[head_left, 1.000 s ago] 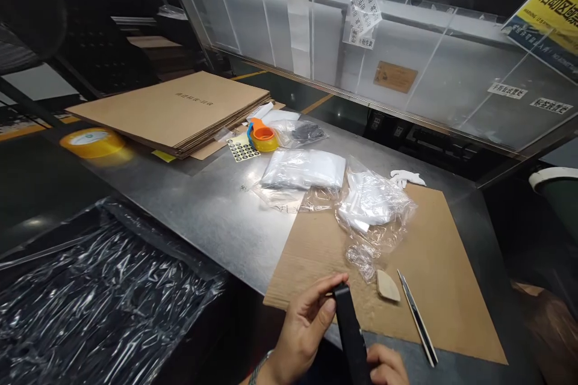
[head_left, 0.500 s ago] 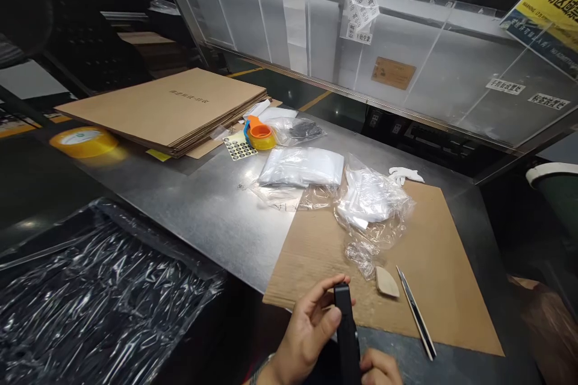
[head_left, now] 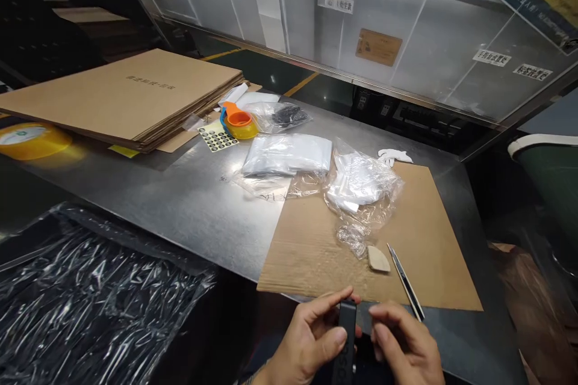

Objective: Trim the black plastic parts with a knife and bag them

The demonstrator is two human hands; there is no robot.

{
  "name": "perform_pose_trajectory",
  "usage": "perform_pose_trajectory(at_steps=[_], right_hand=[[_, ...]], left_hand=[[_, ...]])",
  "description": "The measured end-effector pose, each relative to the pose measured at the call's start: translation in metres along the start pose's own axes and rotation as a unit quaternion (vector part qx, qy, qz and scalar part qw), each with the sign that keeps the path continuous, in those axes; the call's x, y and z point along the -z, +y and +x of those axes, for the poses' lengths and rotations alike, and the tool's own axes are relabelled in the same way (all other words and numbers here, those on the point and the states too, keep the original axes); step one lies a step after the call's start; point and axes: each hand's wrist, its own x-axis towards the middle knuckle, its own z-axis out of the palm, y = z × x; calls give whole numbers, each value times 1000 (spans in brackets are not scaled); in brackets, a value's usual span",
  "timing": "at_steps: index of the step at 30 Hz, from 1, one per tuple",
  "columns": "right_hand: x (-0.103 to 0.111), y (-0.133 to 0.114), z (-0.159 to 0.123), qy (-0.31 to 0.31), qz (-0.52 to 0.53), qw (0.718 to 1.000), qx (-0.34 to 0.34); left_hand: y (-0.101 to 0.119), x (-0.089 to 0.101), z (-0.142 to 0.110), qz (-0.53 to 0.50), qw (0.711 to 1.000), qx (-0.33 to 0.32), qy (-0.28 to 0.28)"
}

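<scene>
My left hand [head_left: 311,337] is closed round a long, slim black device [head_left: 345,337] with rounded corners and pale letters on its side. The device stands on end at the table's front edge, and its lower part runs out of view. Just right of it is my right hand [head_left: 406,343], fingers curled and thumb near the index finger. Whether anything is between those fingertips is hidden. A sheet of brown cardboard [head_left: 307,246] lies beyond both hands. On it rest a small beige wedge-shaped pad [head_left: 378,260] and a slim utility knife [head_left: 405,283].
Clear plastic bags [head_left: 361,183] and a stack of white sleeves [head_left: 289,153] lie mid-table. Behind them are an orange tape dispenser [head_left: 239,120] and a sticker sheet [head_left: 217,137]. Flat cartons [head_left: 135,93] and yellow tape [head_left: 34,139] are left. A bin with black plastic [head_left: 99,301] stands front left.
My right hand has risen from low on the device to beside its upper part. Letters on the device have come into view. The camera view has shifted, moving the table things leftward and up.
</scene>
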Motion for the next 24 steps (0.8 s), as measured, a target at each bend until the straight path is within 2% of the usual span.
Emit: perform_pose_trajectory(at_steps=[3,7,10,24], right_hand=[[6,-4,7,-66,5,996,-63],[10,-8,15,-170,-1,983,-65],[11,-12,21,-219,-4,974,-65],[14,-15,24,-253,11,963,-95]], left_hand=[[3,-4,-4,14,1000,11,2],[6,-4,-5,39,999,8,-4],[7,-4,-5,46,999,0,-10],[7,-4,-5,52,998,5,-21]])
